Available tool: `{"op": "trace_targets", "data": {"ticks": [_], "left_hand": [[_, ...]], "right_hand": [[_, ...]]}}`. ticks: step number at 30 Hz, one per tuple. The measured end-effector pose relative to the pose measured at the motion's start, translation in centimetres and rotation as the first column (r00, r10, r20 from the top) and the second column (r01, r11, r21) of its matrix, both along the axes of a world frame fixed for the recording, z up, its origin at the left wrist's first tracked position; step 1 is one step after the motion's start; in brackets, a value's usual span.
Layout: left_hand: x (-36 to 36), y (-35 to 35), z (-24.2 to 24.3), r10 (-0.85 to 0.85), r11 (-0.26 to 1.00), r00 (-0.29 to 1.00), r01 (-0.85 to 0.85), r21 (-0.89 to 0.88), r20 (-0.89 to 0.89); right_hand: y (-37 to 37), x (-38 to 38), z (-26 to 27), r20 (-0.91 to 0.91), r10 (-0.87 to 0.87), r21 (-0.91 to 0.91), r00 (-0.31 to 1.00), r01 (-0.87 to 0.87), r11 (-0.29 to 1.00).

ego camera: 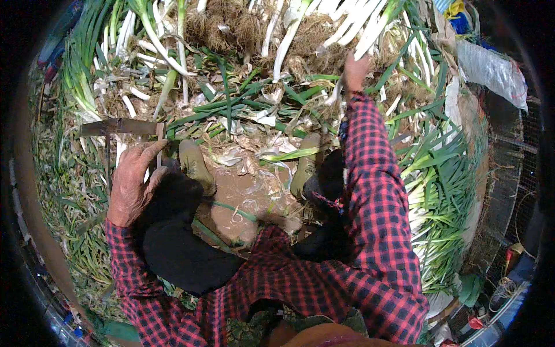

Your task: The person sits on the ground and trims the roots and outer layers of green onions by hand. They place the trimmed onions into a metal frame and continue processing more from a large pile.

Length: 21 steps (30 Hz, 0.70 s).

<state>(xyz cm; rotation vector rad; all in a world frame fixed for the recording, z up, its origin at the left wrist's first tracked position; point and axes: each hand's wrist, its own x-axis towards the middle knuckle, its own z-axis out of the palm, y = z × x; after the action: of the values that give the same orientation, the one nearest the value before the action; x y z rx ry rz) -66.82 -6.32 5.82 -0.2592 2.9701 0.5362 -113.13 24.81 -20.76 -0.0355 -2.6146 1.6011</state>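
My right hand [356, 71] reaches into a heap of green onions at the far side. White stalks [370, 32] and brown roots [323, 39] lie around it and hide its fingertips, so the grip is unclear. Beside my left knee, my left hand [134, 178] has its index finger across a narrow wooden upright [160, 149], with the thumb just below. A flat brown crossbar [117, 127] joins this upright at the top. Whether the fingers close around the wood cannot be made out. A single onion [288, 45] slants down from the heap between my hands.
Trimmed leaves and peeled skins [251, 110] litter the ground before my shoes [196, 167]. Bunched onions [433, 217] lie along my right, with a plastic sheet [492, 71] beyond. Leaf waste [86, 243] covers the left side. A green strap [234, 210] crosses the soil between my feet.
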Motion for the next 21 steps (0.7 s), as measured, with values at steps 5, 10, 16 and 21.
{"op": "trace_targets", "data": {"ticks": [5,10,16,21], "left_hand": [[-1.2,0.2,-0.8,-0.010,0.985,0.999,0.002,0.174,0.046],[-1.6,-0.4,-1.8,0.030,0.980,0.985,-0.062,0.189,0.169],[-2.5,-0.8,-1.9,0.058,0.957,0.970,-0.121,0.264,0.237],[-2.6,-0.8,-1.8,0.093,0.962,0.969,-0.148,0.230,0.231]], "right_hand": [[1.8,-4.0,8.8,-0.046,-0.058,0.175,0.997,0.065,0.982],[0.0,-5.1,10.5,-0.229,0.108,0.749,0.967,0.105,0.654],[-3.1,-6.7,7.9,0.152,0.150,0.822,0.977,-0.209,0.529],[-1.3,-8.2,5.7,0.157,0.051,0.685,0.986,-0.146,0.714]]}}
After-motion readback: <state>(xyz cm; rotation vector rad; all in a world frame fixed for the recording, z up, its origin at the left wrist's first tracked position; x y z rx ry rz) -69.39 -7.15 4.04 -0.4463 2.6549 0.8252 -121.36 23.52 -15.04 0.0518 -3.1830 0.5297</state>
